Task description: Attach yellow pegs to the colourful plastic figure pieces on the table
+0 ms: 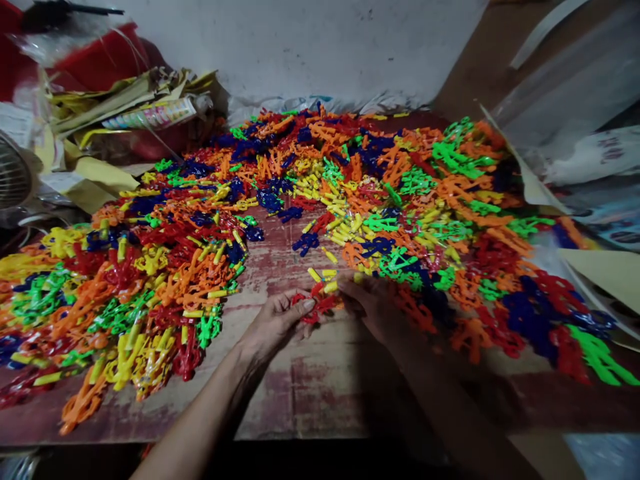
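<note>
My left hand [287, 311] is closed, thumb on top, around a red plastic toy piece [324, 304] low over the table's middle. Close beside it, my right hand [364, 297] has its fingers pinched at the end of a small yellow tube [331, 287], which meets the red piece. Shadow covers much of the right hand. Just beyond the fingers lies another yellow tube [314, 274]. A dark blue plastic piece [306, 243] rests farther back on the bare strip of wood.
Heaps of orange, red, green, blue and yellow plastic pieces [195, 280] cover the worn table [265, 400] left, right and behind. Left stand a fan [13, 175], a red basket [103, 60] and yellow packaging [110, 100]. Plastic bags [595, 160] and card lie right; a wall [320, 50] closes the back.
</note>
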Available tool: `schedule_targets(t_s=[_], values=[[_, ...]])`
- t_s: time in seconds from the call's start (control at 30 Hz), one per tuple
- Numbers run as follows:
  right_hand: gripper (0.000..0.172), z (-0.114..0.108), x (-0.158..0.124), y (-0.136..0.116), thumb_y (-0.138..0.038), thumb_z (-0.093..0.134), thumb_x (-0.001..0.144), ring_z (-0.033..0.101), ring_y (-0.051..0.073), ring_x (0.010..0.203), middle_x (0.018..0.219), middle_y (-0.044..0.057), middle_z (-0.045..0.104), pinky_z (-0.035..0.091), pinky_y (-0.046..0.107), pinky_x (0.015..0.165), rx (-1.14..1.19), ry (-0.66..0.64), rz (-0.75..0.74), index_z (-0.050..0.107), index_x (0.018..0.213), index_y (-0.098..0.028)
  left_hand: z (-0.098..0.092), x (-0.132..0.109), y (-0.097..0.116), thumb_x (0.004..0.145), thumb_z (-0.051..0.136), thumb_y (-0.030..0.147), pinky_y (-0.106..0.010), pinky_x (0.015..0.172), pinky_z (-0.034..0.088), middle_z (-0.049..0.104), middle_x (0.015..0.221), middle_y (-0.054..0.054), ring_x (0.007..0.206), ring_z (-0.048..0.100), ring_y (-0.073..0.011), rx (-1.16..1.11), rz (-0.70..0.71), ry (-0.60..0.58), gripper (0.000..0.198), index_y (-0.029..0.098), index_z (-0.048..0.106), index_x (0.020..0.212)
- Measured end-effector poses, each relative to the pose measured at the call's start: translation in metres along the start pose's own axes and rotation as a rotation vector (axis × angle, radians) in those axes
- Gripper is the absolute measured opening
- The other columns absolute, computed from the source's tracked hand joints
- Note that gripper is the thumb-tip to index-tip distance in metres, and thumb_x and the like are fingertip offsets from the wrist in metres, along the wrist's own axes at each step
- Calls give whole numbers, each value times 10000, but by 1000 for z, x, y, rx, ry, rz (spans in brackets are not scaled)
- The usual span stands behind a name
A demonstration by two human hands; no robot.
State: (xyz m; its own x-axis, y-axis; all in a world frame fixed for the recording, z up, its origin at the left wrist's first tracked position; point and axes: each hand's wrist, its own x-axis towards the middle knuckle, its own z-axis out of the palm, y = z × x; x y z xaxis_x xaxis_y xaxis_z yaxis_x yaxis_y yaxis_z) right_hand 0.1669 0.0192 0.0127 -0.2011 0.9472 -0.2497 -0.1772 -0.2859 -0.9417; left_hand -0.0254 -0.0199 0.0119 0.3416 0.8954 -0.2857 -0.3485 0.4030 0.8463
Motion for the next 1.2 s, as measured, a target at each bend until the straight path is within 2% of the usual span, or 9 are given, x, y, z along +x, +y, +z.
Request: schedule_targets(t_s=[0.1,0.2,0.33,0.47,0.67,0.9,0.97,1.1,1.2], values=[[310,4,-3,4,-443,805,682,232,47,411,489,-97,355,163,229,410,81,-124,35,630,760,-198,-3,-2,1,786,791,461,-176,449,256,706,750,-79,478,456,-61,18,-10,-19,372,141,666,930],[320,5,-6,7,-429,824,676,226,45,422,495,-101,329,153,232,419,123,-152,63,607,734,-201,-6,-4,3,784,787,485,-181,462,273,703,752,-74,482,463,-68,35,-5,-35,403,157,643,968],[328,5,-9,8,-408,852,654,255,44,429,510,-100,350,168,228,430,184,-188,110,624,768,-203,-7,-8,5,806,768,483,-195,472,286,701,769,-79,481,452,-67,66,6,-97,379,156,612,917],[383,7,-11,10,-418,888,592,255,32,422,540,-94,412,173,225,426,256,-181,142,625,758,-196,-6,-9,4,829,746,481,-204,485,282,699,775,-75,490,444,-72,52,25,-121,362,165,589,911],[378,1,-14,18,-438,885,594,215,25,398,474,-101,359,129,226,417,273,-203,237,613,656,-182,-5,-10,5,830,721,545,-219,510,301,688,754,-75,502,419,-76,174,43,-137,417,160,579,901],[389,1,-16,15,-419,872,610,223,19,403,498,-103,357,132,211,406,254,-191,205,573,655,-175,0,-7,8,789,747,577,-188,453,274,661,695,-46,467,421,-59,186,-11,-144,474,144,578,885],[372,1,-18,15,-420,858,627,225,23,403,486,-103,362,138,211,407,216,-171,181,585,659,-169,2,-9,7,796,754,545,-182,439,270,658,694,-38,453,416,-50,175,-32,-133,450,138,586,884],[311,1,-24,14,-437,782,694,247,37,417,519,-63,473,169,219,408,48,-126,112,655,714,-154,6,-16,8,792,764,521,-177,424,261,659,707,-31,442,413,-44,173,-89,-57,428,136,601,886],[326,3,-28,10,-457,721,741,289,57,428,510,-51,463,210,234,418,-190,-103,37,617,636,-167,8,-21,3,769,782,517,-170,420,239,648,693,-22,449,404,-44,179,-147,17,434,138,616,901]])
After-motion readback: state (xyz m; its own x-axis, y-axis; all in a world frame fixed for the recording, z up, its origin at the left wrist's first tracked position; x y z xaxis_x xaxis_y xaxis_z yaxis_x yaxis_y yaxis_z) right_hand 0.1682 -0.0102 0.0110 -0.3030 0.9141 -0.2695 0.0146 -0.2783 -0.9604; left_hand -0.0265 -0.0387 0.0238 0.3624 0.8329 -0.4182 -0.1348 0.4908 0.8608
